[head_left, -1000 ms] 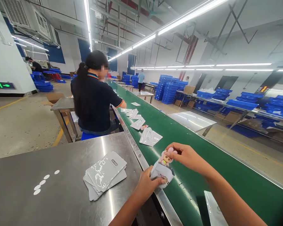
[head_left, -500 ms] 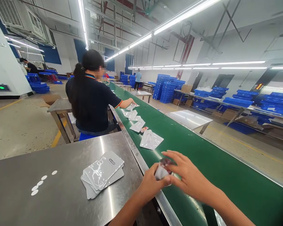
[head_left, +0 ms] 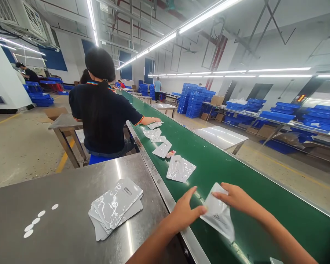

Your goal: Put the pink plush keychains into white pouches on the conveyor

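Note:
Over the green conveyor belt (head_left: 253,190), my right hand (head_left: 238,198) pinches the upper corner of a silver-grey plastic pouch (head_left: 217,214). The pouch hangs tilted, its lower end toward me, with a small dark print on its face. My left hand (head_left: 183,212) is at the pouch's left side, thumb and fingers spread apart. Its thumb tip meets the pouch's left edge; whether it presses there I cannot tell. Farther up the belt lie more silver pouches (head_left: 180,169) and a small pinkish item (head_left: 171,154).
On the steel table (head_left: 68,187) at left are a stack of grey pouches (head_left: 117,205) and several white round discs (head_left: 36,220). A co-worker (head_left: 101,110) sits ahead, one hand at pouches on the belt. Blue crates (head_left: 194,101) stand beyond the belt.
My hands were close together around a crumpled silver and dark bundle. They have moved apart, and the pouch now hangs spread out from my right hand. The co-worker's head has turned.

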`<state>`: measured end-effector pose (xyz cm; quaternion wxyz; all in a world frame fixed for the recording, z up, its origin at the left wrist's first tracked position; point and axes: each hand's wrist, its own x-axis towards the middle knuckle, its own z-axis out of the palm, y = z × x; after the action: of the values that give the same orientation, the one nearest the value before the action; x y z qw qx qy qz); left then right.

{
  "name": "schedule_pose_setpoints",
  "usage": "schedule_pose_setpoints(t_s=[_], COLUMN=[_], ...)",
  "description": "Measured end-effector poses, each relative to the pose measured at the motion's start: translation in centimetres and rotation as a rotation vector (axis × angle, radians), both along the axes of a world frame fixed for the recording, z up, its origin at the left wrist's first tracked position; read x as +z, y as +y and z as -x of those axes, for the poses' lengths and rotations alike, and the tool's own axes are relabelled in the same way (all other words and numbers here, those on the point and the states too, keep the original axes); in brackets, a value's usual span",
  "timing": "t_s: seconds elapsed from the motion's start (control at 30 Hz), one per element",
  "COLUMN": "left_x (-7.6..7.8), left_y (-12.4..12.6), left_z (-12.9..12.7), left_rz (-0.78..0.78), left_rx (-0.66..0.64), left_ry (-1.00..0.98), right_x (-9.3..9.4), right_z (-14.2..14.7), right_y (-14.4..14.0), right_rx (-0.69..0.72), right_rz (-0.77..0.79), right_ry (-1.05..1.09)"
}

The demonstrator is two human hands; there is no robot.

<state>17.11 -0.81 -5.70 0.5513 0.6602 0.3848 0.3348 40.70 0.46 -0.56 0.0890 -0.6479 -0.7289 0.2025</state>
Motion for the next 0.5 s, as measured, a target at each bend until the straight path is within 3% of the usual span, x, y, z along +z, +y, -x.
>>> schedule_pose_setpoints(t_s=[0.13, 0.2, 0.33, 0.43, 0.5], left_x=[-2.2, -3.0, -3.9, -4.2, -4.2], left_y=[0.6, 0.7, 0.4, 0.4, 0.4], left_z=[1.8, 1.8, 1.3, 1.2, 1.4], left_rz=[-0.043, -0.082, -0.183, -0.207, -0.213], left_rx=[0.172, 0.207, 0.224, 0.235, 0.247], left_ry=[0.055, 0.091, 0.160, 0.174, 0.160], right_x=[-1.9, -2.3, -3.9, -5.9, -7.0], right_z=[-4.1, -4.4, -2.0, 0.2, 1.0], right_y=[3.4, 5.8, 11.8, 15.4, 16.3], right_rx=[0.021, -0.022, -0.178, -0.242, -0.283], right_rz=[0.254, 0.191, 0.016, 0.047, 0.090], right_ry=[0.003, -0.028, -0.043, 0.003, 0.061])
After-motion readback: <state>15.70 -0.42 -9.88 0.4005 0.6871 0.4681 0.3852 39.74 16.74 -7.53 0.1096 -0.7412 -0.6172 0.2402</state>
